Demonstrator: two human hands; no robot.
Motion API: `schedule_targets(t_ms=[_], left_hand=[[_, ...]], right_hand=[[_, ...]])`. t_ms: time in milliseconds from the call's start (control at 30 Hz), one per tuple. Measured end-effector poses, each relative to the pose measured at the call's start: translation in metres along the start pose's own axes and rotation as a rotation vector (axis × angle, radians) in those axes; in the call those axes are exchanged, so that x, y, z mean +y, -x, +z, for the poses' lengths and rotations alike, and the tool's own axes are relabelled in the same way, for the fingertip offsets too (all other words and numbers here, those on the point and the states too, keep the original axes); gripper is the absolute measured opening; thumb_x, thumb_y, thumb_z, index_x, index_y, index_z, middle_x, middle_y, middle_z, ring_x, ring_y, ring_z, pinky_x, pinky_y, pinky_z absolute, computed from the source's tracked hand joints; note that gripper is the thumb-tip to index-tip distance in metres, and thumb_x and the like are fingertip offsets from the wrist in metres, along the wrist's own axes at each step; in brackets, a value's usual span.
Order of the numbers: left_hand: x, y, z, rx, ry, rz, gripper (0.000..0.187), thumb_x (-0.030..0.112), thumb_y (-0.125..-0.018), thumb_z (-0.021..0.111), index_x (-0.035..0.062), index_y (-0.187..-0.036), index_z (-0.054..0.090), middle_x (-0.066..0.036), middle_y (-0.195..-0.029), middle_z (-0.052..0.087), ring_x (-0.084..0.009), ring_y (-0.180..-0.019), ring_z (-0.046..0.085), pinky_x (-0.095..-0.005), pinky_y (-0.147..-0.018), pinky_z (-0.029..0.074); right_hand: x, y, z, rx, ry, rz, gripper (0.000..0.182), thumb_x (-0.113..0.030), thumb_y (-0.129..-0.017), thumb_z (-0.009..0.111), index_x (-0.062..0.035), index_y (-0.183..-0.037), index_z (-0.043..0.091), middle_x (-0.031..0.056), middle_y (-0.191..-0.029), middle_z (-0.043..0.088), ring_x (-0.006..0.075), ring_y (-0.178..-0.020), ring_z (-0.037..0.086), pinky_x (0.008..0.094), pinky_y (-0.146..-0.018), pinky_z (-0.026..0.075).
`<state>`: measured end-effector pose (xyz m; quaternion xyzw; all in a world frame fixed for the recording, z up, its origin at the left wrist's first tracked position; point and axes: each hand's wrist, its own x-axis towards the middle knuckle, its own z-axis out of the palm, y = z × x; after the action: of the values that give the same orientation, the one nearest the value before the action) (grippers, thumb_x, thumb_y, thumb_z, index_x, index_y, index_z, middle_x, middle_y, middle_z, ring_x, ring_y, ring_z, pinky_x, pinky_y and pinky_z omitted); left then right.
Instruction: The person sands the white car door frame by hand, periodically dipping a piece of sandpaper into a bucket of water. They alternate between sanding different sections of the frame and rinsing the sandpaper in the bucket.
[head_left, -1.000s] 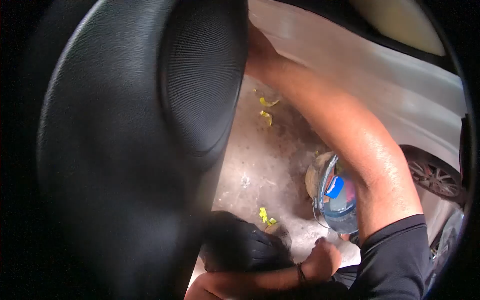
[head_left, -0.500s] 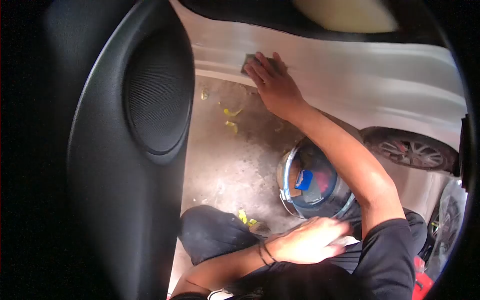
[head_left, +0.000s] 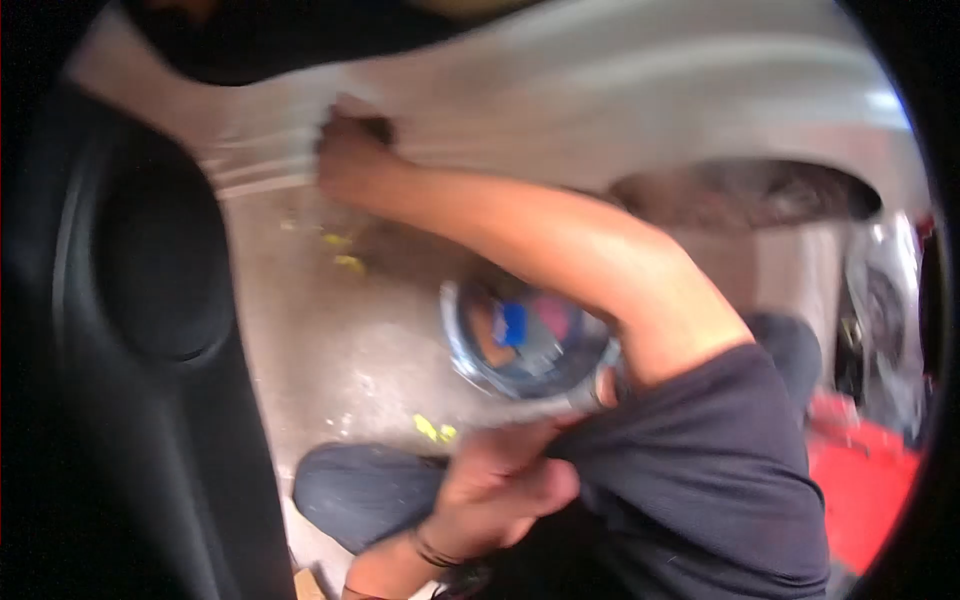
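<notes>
My right hand is at the pale car body panel, at the end of my outstretched arm. It is blurred, with a dark pad showing at its fingers. Low in the middle, my left hand, with dark bands at the wrist, has its fingers closed on my black shirt, whose cloth stretches towards it. Below my right arm stands a round bucket, holding a blue piece, a grey piece and something pink.
A black door panel fills the left side. Yellow scraps lie on the concrete floor. A wheel is at the upper right, and a red object is at the lower right.
The view has shifted and turned, so the panel, bucket and door sit further left. My left hand has closed on the shirt. My right hand remains at the panel.
</notes>
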<state>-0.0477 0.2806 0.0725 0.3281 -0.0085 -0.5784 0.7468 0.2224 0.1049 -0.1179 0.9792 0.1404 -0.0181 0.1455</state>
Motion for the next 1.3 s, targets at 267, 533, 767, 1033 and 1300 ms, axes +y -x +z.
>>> schedule_targets(t_ms=[267, 533, 767, 1033, 1300], left_hand=[[-0.066, 0.002, -0.001, -0.510, 0.531, -0.469, 0.063, 0.039, -0.111, 0.061, -0.0071, -0.153, 0.057, -0.020, -0.135, 0.069, -0.0285, -0.130, 0.064, -0.0364, -0.119, 0.043], [-0.073, 0.056, -0.013, -0.528, 0.253, -0.316, 0.063, 0.042, -0.113, 0.052, -0.0080, -0.151, 0.059, -0.021, -0.146, 0.066, -0.0287, -0.139, 0.061, -0.0401, -0.123, 0.041], [-0.078, -0.016, -0.016, -0.666, 0.151, -0.337, 0.085, 0.065, -0.113, 0.040, -0.0102, -0.147, 0.062, -0.023, -0.154, 0.064, -0.0339, -0.146, 0.057, -0.0452, -0.127, 0.037], [-0.001, -0.080, -0.032, -0.578, -0.180, -0.099, 0.055, 0.040, -0.118, 0.052, -0.0068, -0.105, 0.077, -0.014, -0.096, 0.078, -0.0245, -0.089, 0.075, -0.0374, -0.088, 0.060], [-0.047, -0.105, -0.065, -0.446, -1.554, 0.111, 0.046, 0.041, -0.108, 0.062, 0.0002, -0.090, 0.072, -0.026, -0.081, 0.073, -0.0480, -0.084, 0.074, -0.0581, -0.080, 0.057]], right_hand=[[-0.007, 0.240, 0.137, -0.250, -0.111, 0.262, 0.022, -0.023, -0.091, 0.070, -0.0178, -0.107, 0.085, 0.0076, -0.129, 0.077, 0.0277, -0.125, 0.067, 0.0560, -0.108, 0.048], [-0.001, 0.031, 0.047, 0.458, -0.228, 0.339, 0.037, -0.026, -0.087, 0.074, -0.0213, -0.123, 0.081, 0.0030, -0.143, 0.072, 0.0207, -0.141, 0.060, 0.0657, -0.119, 0.039], [0.049, 0.170, 0.023, 0.303, -0.198, 0.182, 0.080, -0.024, -0.093, 0.078, -0.0136, -0.166, 0.044, 0.0055, -0.172, 0.044, 0.0246, -0.165, 0.032, 0.0553, -0.137, 0.020], [0.060, 0.104, 0.012, 0.310, -0.157, 0.102, 0.081, -0.043, -0.098, 0.075, -0.0107, -0.166, 0.046, 0.0045, -0.174, 0.044, 0.0242, -0.164, 0.032, 0.0492, -0.140, 0.014], [0.094, 0.166, -0.005, 0.207, -0.009, 0.115, 0.074, -0.041, -0.096, 0.076, -0.0080, -0.159, 0.056, 0.0020, -0.172, 0.045, 0.0256, -0.163, 0.035, 0.0581, -0.139, 0.013]])
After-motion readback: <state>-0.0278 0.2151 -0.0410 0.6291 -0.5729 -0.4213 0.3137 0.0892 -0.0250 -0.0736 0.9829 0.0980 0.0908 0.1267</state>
